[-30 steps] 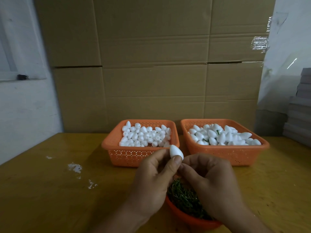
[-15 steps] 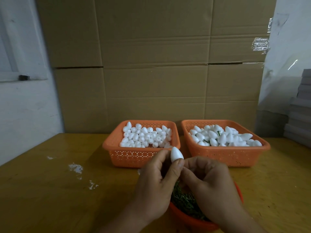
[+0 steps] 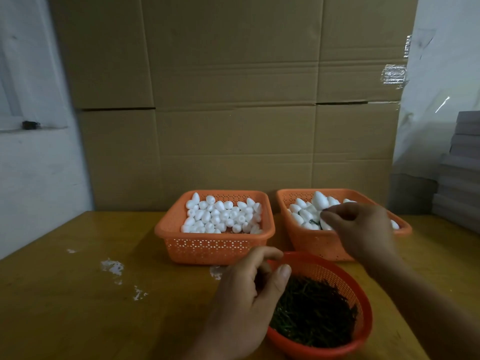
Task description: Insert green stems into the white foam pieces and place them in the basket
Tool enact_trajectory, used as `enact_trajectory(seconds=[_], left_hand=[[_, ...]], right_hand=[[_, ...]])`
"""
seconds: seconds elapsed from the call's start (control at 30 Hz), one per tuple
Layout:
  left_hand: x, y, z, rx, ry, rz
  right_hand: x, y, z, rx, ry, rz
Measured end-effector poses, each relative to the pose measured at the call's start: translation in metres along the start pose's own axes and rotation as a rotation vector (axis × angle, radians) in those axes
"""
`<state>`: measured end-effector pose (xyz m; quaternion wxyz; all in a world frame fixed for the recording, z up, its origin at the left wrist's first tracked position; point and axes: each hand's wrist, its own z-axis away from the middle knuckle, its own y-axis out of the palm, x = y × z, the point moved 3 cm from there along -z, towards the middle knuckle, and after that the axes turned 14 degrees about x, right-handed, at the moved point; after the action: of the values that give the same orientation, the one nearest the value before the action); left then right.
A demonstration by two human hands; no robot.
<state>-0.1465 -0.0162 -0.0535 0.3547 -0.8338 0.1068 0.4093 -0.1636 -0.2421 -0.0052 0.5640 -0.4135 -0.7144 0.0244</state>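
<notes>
My right hand [image 3: 363, 229] reaches over the right orange basket [image 3: 311, 244] and pinches a white foam piece [image 3: 325, 224] at its fingertips, low among the stemmed foam pieces [image 3: 304, 215] piled there. My left hand [image 3: 246, 302] hovers at the left rim of the round orange bowl [image 3: 365, 310], with fingers loosely curled and nothing in them. The bowl holds a heap of green stems [image 3: 311, 313]. The left orange basket [image 3: 166, 229] is filled with plain white foam pieces [image 3: 220, 216].
The baskets and bowl stand on a yellow wooden table [image 3: 78, 307] with white crumbs [image 3: 111, 266] on its left part. A wall of cardboard boxes [image 3: 233, 100] rises behind the baskets. Grey stacked slabs [image 3: 462, 178] stand at the far right.
My right hand has carried the foam piece from in front of me out to the right basket. My left hand has let go of it and dropped toward the bowl's rim.
</notes>
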Motion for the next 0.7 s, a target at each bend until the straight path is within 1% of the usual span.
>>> enact_trajectory(seconds=[0.07,0.17,0.33,0.53,0.7], left_hand=[[-0.001,0.0,0.001,-0.002,0.015,-0.052],[-0.003,0.0,0.0,-0.011,0.051,-0.14],[-0.002,0.0,0.0,-0.004,0.084,-0.217],[-0.004,0.0,0.0,-0.018,0.102,-0.236],[-0.004,0.001,0.0,-0.005,0.104,-0.246]], right_hand=[[-0.013,-0.01,-0.023,-0.047,0.054,0.133],[-0.028,-0.015,-0.048,-0.048,0.159,0.338],[-0.033,-0.009,-0.073,-0.013,0.364,0.46],[-0.029,-0.003,-0.078,0.02,0.341,0.569],[-0.028,-0.008,-0.072,0.038,0.3,0.548]])
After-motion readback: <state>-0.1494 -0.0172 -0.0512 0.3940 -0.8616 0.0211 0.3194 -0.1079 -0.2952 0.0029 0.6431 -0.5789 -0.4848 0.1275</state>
